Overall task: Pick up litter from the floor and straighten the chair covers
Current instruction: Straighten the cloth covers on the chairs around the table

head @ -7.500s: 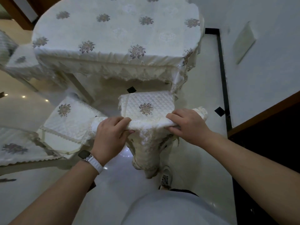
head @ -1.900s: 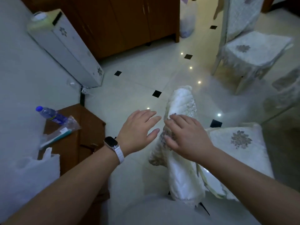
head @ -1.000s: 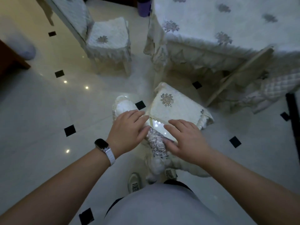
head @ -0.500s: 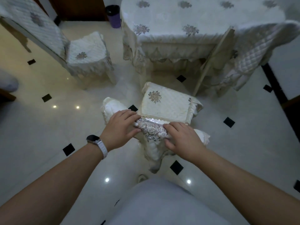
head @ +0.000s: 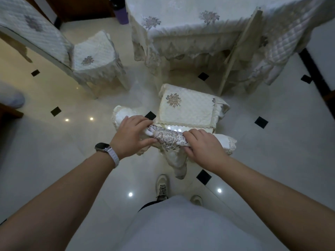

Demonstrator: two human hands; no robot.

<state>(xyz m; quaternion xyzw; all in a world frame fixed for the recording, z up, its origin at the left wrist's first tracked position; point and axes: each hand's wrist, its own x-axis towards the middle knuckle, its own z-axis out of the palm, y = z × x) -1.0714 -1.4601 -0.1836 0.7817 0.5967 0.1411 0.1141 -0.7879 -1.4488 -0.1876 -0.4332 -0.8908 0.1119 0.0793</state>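
Note:
I stand behind a chair whose backrest wears a cream chair cover with a brown flower pattern on top. My left hand grips the cover at the left of the backrest top, thumb under and fingers over. My right hand grips it at the right. The cover hangs down the back of the chair towards my shoes. The quilted seat cover with a flower motif lies flat beyond my hands. No litter shows on the floor.
A table under a cream cloth stands ahead. A second covered chair is at the left, a third leans at the right of the table. A purple bin sits at the back. Glossy white tiles with black diamonds surround me.
I have turned from the earlier chair to this one. Over the last second both hands closed on the backrest cover, and the view swung so the table sits straight ahead.

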